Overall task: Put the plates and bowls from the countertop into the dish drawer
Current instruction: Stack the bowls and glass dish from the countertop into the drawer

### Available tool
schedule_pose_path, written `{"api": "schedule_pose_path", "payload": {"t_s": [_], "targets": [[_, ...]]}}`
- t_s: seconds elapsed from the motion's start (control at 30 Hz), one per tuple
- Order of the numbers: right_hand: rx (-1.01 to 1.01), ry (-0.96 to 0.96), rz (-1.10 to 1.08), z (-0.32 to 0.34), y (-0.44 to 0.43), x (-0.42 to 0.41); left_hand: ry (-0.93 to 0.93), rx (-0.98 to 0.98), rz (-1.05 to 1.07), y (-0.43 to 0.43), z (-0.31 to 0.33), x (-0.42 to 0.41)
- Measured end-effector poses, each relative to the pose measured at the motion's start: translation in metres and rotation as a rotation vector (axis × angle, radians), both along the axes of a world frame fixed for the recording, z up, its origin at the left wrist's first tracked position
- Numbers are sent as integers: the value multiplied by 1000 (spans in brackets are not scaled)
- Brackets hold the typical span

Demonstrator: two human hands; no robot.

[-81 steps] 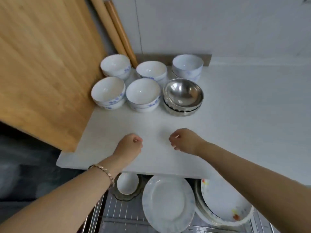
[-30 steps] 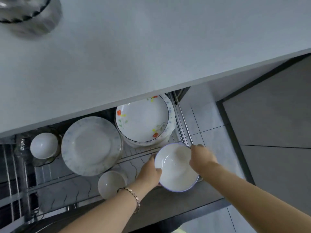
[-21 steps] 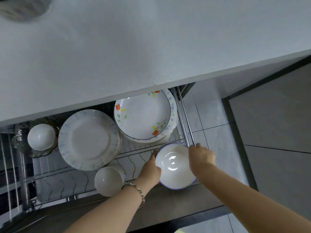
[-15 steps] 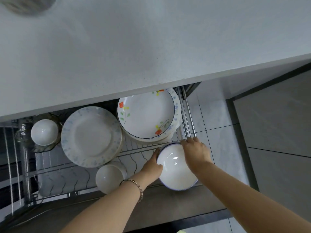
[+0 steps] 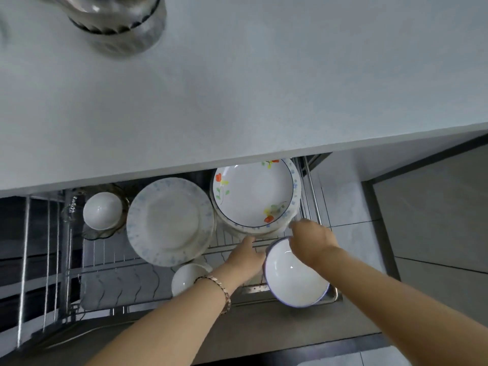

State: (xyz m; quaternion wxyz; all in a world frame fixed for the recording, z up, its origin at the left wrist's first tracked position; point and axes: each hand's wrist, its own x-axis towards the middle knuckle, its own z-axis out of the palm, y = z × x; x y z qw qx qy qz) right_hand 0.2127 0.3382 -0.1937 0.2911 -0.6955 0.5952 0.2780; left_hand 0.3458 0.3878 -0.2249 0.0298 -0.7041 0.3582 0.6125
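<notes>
A white bowl with a blue rim (image 5: 295, 278) sits upright in the front right corner of the open wire dish drawer (image 5: 111, 262). My left hand (image 5: 244, 258) lies against the bowl's left rim, fingers stretched toward the rack wires. My right hand (image 5: 311, 241) hovers over the bowl's far rim, fingers spread near the floral plate (image 5: 253, 194). Neither hand is closed around the bowl. A blue-speckled plate (image 5: 169, 220) lies in the drawer's middle. Stacked steel bowls (image 5: 113, 17) stand blurred on the countertop (image 5: 250, 88) at the top left.
A small white bowl (image 5: 103, 210) rests on a glass dish at the drawer's left. Another white bowl (image 5: 186, 280) sits just left of my left wrist. The countertop overhangs the back of the drawer. Grey floor tiles (image 5: 351, 207) lie to the right.
From the countertop the view dropped to the drawer. Both hands lowered the blue-rimmed bowl into the front right corner, then loosened and slid toward its far rim.
</notes>
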Motion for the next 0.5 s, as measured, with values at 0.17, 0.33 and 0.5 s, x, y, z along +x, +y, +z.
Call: {"api": "schedule_pose_path", "payload": {"t_s": [0.17, 0.33, 0.5], "targets": [[42, -240, -158, 69, -41, 57, -28, -310, 136, -25, 77, 89], [-38, -678, -488, 147, -94, 152, -110, -558, 372, -68, 149, 190], [88, -884, -937, 185, -154, 250, -135, -599, 482, -92, 179, 277]]}}
